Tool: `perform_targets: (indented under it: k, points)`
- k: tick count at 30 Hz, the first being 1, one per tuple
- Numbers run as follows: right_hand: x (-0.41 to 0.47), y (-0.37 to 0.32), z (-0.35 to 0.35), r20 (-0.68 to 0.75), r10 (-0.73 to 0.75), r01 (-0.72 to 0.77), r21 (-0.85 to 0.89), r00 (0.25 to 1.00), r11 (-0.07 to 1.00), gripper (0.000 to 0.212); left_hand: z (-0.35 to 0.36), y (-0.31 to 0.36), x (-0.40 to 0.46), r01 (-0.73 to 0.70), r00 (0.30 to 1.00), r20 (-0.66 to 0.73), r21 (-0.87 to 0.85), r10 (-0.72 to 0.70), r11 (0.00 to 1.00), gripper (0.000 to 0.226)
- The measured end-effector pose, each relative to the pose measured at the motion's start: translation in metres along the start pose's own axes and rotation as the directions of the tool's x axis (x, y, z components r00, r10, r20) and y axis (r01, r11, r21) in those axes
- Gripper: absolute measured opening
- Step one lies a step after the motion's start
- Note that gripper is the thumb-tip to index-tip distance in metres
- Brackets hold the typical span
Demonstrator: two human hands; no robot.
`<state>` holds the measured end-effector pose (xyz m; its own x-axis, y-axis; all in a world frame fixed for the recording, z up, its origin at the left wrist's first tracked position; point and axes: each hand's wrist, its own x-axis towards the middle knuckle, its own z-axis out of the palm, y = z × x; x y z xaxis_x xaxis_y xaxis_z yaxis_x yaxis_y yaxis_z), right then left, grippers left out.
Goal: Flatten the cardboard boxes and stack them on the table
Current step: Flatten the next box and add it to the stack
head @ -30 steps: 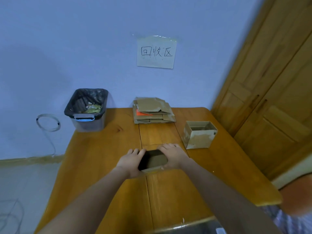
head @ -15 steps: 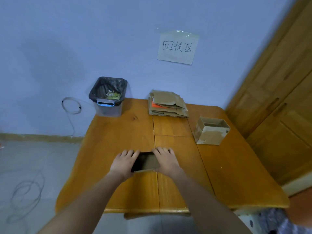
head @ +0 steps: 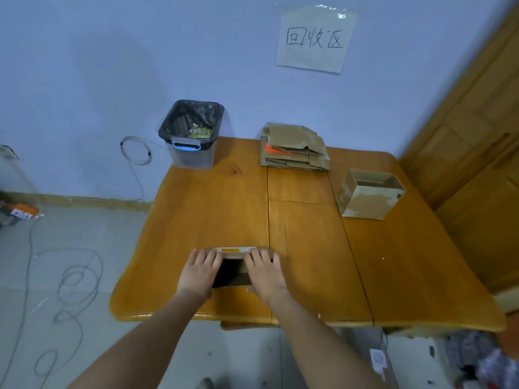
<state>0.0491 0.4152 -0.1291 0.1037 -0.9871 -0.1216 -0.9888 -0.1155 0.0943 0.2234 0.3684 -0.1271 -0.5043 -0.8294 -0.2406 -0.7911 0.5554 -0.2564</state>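
Fingers [head: 209, 258] of the left hand [head: 200, 273] lie straight and flat, pressing the small brown cardboard box [head: 234, 272] against the orange wooden bench [head: 202, 209] near its front edge; the right hand [head: 265, 272] presses likewise, probably to crush it flat. Dark-faced, the box carries a pale yellow-marked strip along its far edge. Behind right, flattened brown cardboard pieces [head: 295, 147] sit stacked, an open box [head: 369, 196] beside.

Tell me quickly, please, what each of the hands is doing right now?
Left hand: open, fingers flat on the small cardboard box.
Right hand: open, pressing the same box.
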Motion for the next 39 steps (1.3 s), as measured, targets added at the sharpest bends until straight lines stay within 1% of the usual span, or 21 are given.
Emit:
perform_targets:
  k: [3,8,11,13,15,17,19,22,26,28,31,33,35,37,39]
  points:
    - [-0.004,-0.009,0.019,-0.017,-0.009,0.008,-0.036,1.0,0.999,0.081,0.021,0.0,0.001,-0.021,1.0,0.006,0.075,0.02,0.997,0.108]
    - [0.001,-0.016,0.034,-0.025,0.054,-0.054,-0.018,0.998,0.998,0.08,0.036,-0.011,0.012,-0.1,0.995,-0.022,0.069,0.101,0.993,0.1]
    - [0.016,-0.018,0.04,0.043,0.083,-0.083,0.009,0.996,0.996,0.08,0.042,-0.019,0.024,-0.143,0.99,-0.001,0.036,0.143,0.989,0.101]
    - [0.027,-0.02,0.043,0.114,0.07,-0.072,0.018,0.991,0.997,0.087,0.046,-0.026,0.031,-0.14,0.99,0.02,-0.015,0.14,0.99,0.102]
    - [0.035,-0.025,0.048,0.189,0.06,-0.067,0.032,0.98,0.997,0.095,0.053,-0.033,0.035,-0.131,0.988,0.07,-0.083,0.137,0.988,0.105]
    - [0.039,-0.031,0.054,0.213,0.096,-0.112,0.067,0.972,0.991,0.096,0.064,-0.04,0.037,-0.14,0.982,0.107,-0.153,0.157,0.978,0.105]
    - [0.043,-0.036,0.057,0.195,0.144,-0.169,0.121,0.97,0.978,0.087,0.072,-0.048,0.039,-0.16,0.98,0.085,-0.219,0.182,0.963,0.098]
    - [0.044,-0.036,0.053,0.18,0.159,-0.188,0.158,0.971,0.969,0.074,0.074,-0.056,0.039,-0.181,0.98,0.02,-0.307,0.197,0.934,0.083]
    - [0.044,-0.04,0.045,0.178,0.18,-0.212,0.18,0.967,0.961,0.067,0.069,-0.06,0.034,-0.175,0.984,-0.042,-0.433,0.175,0.884,0.069]
    - [0.046,-0.044,0.042,0.19,0.203,-0.243,0.215,0.961,0.946,0.064,0.066,-0.065,0.034,-0.198,0.98,-0.063,-0.463,0.191,0.864,0.065]
    - [0.05,-0.044,0.035,0.175,0.223,-0.26,0.23,0.959,0.938,0.052,0.058,-0.073,0.043,-0.212,0.976,-0.064,-0.484,0.208,0.849,0.057]
    - [0.056,-0.043,0.028,0.173,0.226,-0.261,0.219,0.959,0.94,0.043,0.05,-0.078,0.052,-0.199,0.978,-0.055,-0.548,0.203,0.812,0.049]
    - [0.067,-0.039,0.019,0.196,0.215,-0.251,0.184,0.957,0.95,0.04,0.043,-0.081,0.06,-0.163,0.981,-0.025,-0.658,0.195,0.735,0.039]
    - [0.084,-0.032,0.009,0.231,0.172,-0.208,0.143,0.958,0.968,0.042,0.039,-0.085,0.068,-0.096,0.989,0.002,-0.759,0.15,0.644,0.035]
    - [0.103,-0.026,-0.001,0.25,0.09,-0.12,0.109,0.964,0.987,0.048,0.039,-0.087,0.074,-0.045,0.997,0.002,-0.797,0.078,0.602,0.04]
